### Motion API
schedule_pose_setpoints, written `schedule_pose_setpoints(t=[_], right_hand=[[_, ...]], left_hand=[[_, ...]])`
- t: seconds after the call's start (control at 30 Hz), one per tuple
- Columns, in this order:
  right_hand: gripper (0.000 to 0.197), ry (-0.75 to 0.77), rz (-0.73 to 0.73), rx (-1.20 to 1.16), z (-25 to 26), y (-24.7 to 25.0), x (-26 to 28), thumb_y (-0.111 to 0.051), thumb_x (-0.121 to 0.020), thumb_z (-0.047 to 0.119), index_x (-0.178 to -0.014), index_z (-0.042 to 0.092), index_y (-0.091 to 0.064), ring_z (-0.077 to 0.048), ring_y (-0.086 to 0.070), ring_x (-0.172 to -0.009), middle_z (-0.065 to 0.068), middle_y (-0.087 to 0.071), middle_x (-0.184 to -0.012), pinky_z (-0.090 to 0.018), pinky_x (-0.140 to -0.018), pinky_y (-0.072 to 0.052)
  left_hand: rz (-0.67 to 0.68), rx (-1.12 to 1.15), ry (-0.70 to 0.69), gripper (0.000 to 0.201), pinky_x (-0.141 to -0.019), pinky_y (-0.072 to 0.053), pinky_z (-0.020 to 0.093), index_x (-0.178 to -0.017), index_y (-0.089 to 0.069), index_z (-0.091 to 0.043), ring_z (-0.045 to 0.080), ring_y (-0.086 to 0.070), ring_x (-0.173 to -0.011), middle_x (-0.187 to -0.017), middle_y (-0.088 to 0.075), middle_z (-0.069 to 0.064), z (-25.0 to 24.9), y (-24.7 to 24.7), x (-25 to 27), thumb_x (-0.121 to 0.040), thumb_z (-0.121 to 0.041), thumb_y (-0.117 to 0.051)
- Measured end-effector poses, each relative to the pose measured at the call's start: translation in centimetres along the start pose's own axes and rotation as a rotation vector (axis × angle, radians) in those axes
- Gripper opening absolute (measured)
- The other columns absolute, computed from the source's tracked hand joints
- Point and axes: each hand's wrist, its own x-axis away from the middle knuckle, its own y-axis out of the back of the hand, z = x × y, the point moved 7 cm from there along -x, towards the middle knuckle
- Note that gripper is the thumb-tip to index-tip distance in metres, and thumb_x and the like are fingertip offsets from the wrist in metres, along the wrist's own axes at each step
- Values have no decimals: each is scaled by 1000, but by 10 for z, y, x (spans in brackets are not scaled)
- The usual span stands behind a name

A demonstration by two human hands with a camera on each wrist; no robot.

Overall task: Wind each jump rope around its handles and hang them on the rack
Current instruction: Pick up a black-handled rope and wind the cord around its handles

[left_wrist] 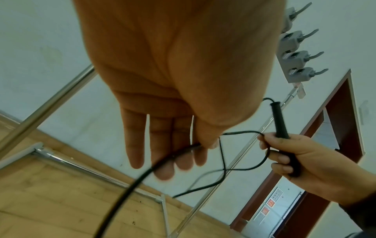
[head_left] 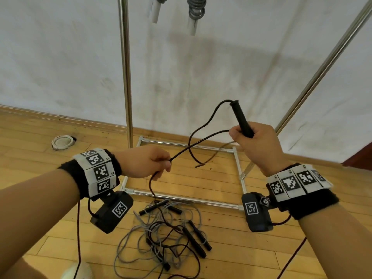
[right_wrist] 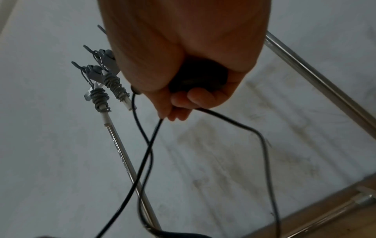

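My right hand (head_left: 244,135) grips a black jump-rope handle (head_left: 241,119) in a fist, and the handle points up and away from me. From its top the black rope (head_left: 203,127) loops down and crosses itself. My left hand (head_left: 164,165) pinches this rope between thumb and forefinger, left of and lower than the right hand. In the left wrist view the other fingers (left_wrist: 136,145) lie straight beside the rope (left_wrist: 130,190). The right wrist view shows the handle's butt (right_wrist: 195,78) inside the fist. From my left hand the rope runs down to a tangle of ropes (head_left: 167,232) on the floor.
The tangle holds grey and black ropes with several black handles. The metal rack has upright poles (head_left: 125,77), a slanted pole (head_left: 322,69) and a floor frame (head_left: 187,200). Two wound grey ropes (head_left: 196,13) hang at the top from grey hooks (left_wrist: 295,59). A white round fitting (head_left: 61,141) sits in the wooden floor.
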Motion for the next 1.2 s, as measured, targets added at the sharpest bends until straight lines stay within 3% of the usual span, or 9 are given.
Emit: schedule_pose_setpoints(t=[0.13,0.27,0.4,0.6,0.67,0.8,0.9,1.07,1.2], right_hand=[[20,-44,57,133,-13,-7,2,-76,-80,20,-90,35,-68,-15,-63,-85,2,-66,-99,-35,-77,-55],[6,-15,218,37,2,-33,16,-65,-91,34,-96,38,-65,-15,-66,-68,11,-66,-76,-21,-57,-54],[12,36,366,-25,21,-61,30,-59,-95,38,-107,36,-62,-4,-61,-59,14,-60,-69,-14,-52,-47],[11,59,435,-35,38,-77,35,-63,-93,36,-93,25,-61,-8,-63,-61,-1,-68,-75,-34,-58,-54],[19,74,373,9,41,-72,30,-63,-91,37,-88,19,-61,-11,-55,-55,2,-60,-64,-38,-59,-51],[18,122,273,1,45,-61,23,-63,-92,37,-80,25,-57,-2,-45,-48,17,-50,-54,-14,-49,-38],[18,120,179,-39,46,-49,20,-62,-93,36,-81,24,-57,0,-44,-48,19,-50,-55,-11,-49,-39],[18,117,-1,-170,51,-18,11,-62,-94,34,-77,33,-57,-9,-44,-51,14,-50,-57,-27,-49,-42],[9,66,-28,-129,39,-5,5,-66,-90,32,-82,29,-66,-18,-51,-54,-8,-57,-66,-43,-51,-49]], left_hand=[[-176,-51,-19,23,-51,-45,16,-91,-66,-35,3,-48,-49,-60,-55,-6,-7,15,0,-102,-36,-45],[-285,-63,-99,22,-49,-39,12,-95,-70,-29,1,-50,-48,-56,-58,-15,-27,20,1,-101,-33,-49],[-351,-94,-172,22,-52,-42,20,-96,-69,-28,7,-55,-56,-70,-63,-3,-50,23,2,-100,-37,-49],[-455,-61,-244,24,-48,-41,14,-77,-57,-38,0,-53,-52,-64,-60,-7,-69,31,11,-100,-38,-47],[-429,4,-224,22,-50,-43,12,-83,-60,-33,-1,-56,-55,-67,-61,-7,-63,30,11,-100,-37,-47],[-196,109,-160,22,-74,-53,25,-93,-60,-27,5,-64,-77,-83,-66,-6,-44,11,7,-104,-27,-41],[-49,103,-131,25,-89,-51,34,-98,-61,-22,8,-63,-89,-92,-67,-6,-33,-6,5,-105,-23,-38],[101,57,-51,29,-96,-46,32,-95,-62,-27,5,-61,-96,-95,-68,-12,-16,-26,4,-106,-26,-36],[52,0,15,28,-76,-48,25,-92,-63,-28,2,-61,-77,-84,-69,-6,-1,-20,3,-105,-30,-39]])
